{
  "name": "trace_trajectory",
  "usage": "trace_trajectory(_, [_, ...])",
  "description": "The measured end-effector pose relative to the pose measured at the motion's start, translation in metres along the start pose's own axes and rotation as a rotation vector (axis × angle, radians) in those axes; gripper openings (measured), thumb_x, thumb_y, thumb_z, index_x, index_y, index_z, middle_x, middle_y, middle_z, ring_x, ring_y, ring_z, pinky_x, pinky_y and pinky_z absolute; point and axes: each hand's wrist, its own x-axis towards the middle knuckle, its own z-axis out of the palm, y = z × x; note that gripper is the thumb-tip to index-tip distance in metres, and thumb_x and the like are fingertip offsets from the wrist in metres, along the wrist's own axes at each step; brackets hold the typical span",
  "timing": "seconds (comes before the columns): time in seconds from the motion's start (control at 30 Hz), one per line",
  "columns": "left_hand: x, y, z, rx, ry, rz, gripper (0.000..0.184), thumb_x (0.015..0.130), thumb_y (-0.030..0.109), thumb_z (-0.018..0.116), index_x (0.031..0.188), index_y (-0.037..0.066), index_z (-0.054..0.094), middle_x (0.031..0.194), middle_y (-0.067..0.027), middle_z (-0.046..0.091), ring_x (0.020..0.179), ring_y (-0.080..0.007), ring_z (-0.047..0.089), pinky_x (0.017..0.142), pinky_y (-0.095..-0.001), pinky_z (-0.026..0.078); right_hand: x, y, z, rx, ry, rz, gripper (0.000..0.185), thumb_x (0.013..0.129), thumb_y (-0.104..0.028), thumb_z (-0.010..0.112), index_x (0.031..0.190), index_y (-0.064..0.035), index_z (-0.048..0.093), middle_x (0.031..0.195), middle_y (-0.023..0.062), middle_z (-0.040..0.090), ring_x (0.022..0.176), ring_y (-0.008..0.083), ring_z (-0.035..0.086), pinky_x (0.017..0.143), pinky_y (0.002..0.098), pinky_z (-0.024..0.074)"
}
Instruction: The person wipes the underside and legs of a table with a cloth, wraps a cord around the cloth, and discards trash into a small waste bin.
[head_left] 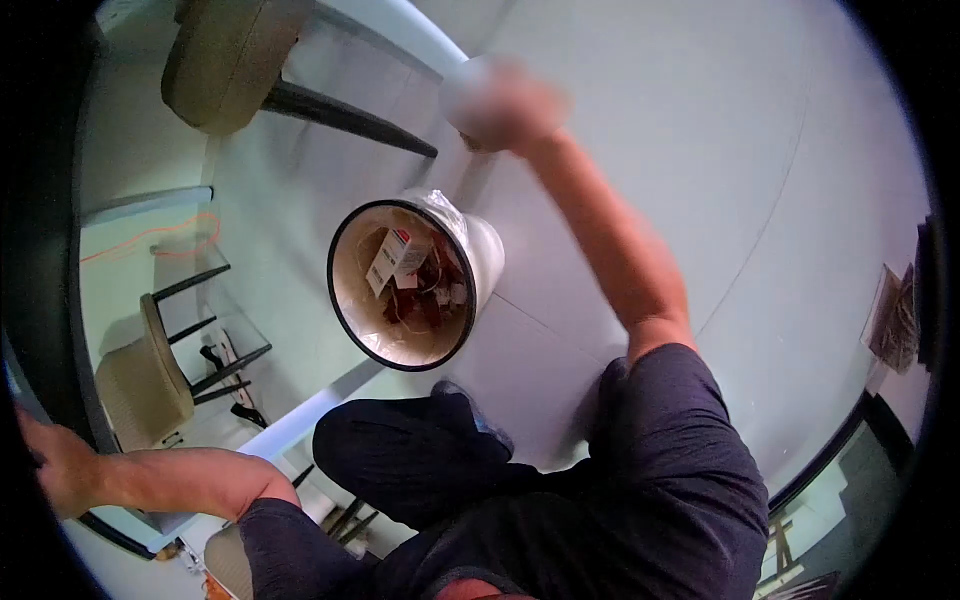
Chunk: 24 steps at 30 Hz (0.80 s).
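My right hand is stretched out ahead, beyond the bin, and smeared by motion. A pale, whitish rounded thing shows at its fingers, too blurred to name. Between my right arm and the chair stands a white waste bin with a black rim and a clear plastic liner. Inside lie a white printed box and several reddish-brown scraps. Far to the left, my left hand is at the dark table edge. Its fingers are lost in shadow at the picture's border.
A padded chair with a dark leg stands behind the bin. Another beige chair is at the left, near an orange cord. My shoe rests on the tiled floor close to the bin. A picture-like panel is at the right.
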Motion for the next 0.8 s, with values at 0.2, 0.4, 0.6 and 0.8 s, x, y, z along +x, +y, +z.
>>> trace_trajectory(0.2, [0.0,-0.002,0.001,0.023,-0.018,-0.007,0.044,0.092,0.033,0.067,0.11,-0.007,0.058,0.1,-0.0256,0.063,0.091,-0.0399,0.061,0.079,-0.0444,0.048,-0.043,-0.185,-0.031,-0.918,-0.221,-0.472,0.043,0.092,-0.034,0.059,0.119,0.0002,0.056,0.101,0.0153,0.066,0.086,0.0235,0.069,0.074,0.0356,0.0602])
trace_trajectory(0.4, [-0.013,-0.132,0.027,0.142,0.048,0.047,0.051,0.085,0.051,0.065,0.107,0.005,0.068,0.11,-0.0148,0.067,0.099,-0.0265,0.065,0.087,-0.0347,0.049,-0.037,-0.187,-0.037,-0.533,-0.601,-0.679,0.017,0.09,-0.022,0.057,0.096,-0.006,0.058,0.084,0.0087,0.061,0.069,0.0186,0.062,0.058,0.0317,0.0537])
trace_trajectory(0.6, [-0.021,-0.156,0.029,0.552,-0.039,0.013,0.059,0.08,0.064,0.065,0.086,0.006,0.074,0.091,-0.0126,0.074,0.079,-0.0247,0.072,0.076,-0.0317,0.055,0.058,-0.03,-0.077,-1.128,0.022,-0.373,0.042,0.083,-0.025,0.059,0.114,0.0027,0.058,0.102,0.0218,0.068,0.091,0.0317,0.067,0.083,0.0439,0.0522])
trace_trajectory(0.8, [-0.02,-0.155,0.024,0.405,0.044,0.088,0.047,0.085,0.054,0.063,0.084,0.008,0.074,0.089,-0.0112,0.074,0.079,-0.0208,0.072,0.075,-0.033,0.056,0.025,0.02,-0.054,-0.901,0.48,-0.337,0.028,0.078,-0.021,0.062,0.098,-0.0016,0.067,0.098,0.0248,0.068,0.097,0.0413,0.065,0.087,0.0448,0.05])
